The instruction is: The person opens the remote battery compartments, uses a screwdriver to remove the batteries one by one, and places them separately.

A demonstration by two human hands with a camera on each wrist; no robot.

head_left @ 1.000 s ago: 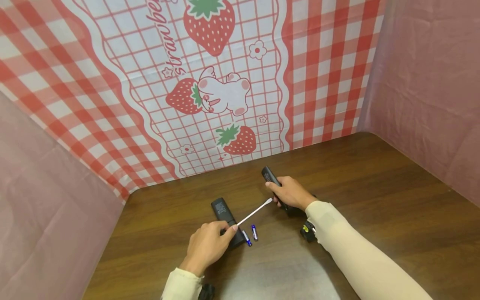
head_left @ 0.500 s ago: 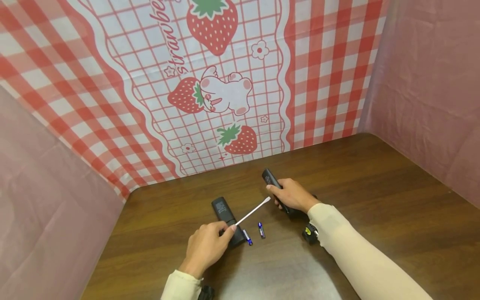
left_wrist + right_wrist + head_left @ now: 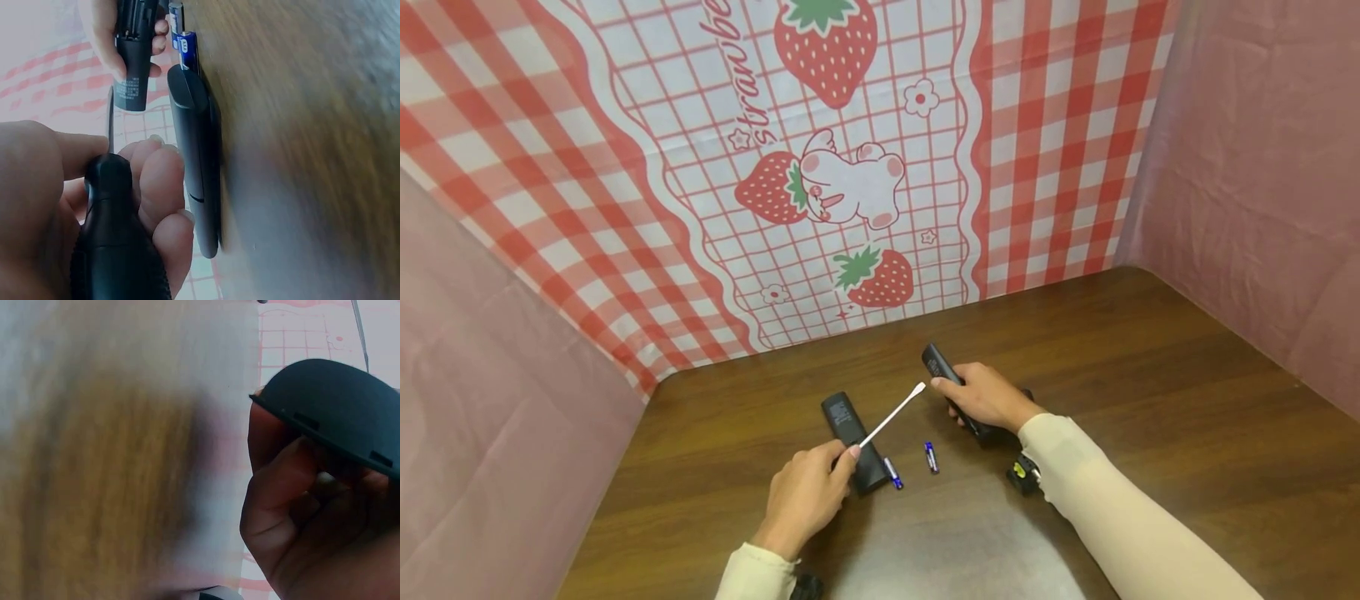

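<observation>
My left hand [image 3: 805,500] grips a screwdriver [image 3: 889,418], its thin pale shaft pointing up and right in the head view. The thick black handle lies in the curled fingers in the left wrist view. My right hand [image 3: 992,396] holds a black remote control [image 3: 936,362]; its open battery compartment [image 3: 136,20] shows in the left wrist view. A second black remote control [image 3: 844,415] lies face down on the table beside my left fingers. Right of it are two blue-and-silver batteries, one [image 3: 892,473] close along its edge and the other [image 3: 932,457] farther right.
The brown wooden table [image 3: 1150,400] carries everything. Behind it hangs a red-checked strawberry cloth [image 3: 1045,150], with pink cloth [image 3: 1247,183] at both sides. The wrist camera [image 3: 1022,475] sits under the right sleeve.
The farther battery has shifted right, away from the other one. My left hand has drawn slightly left with the screwdriver, and the remote in my right hand has dropped a little.
</observation>
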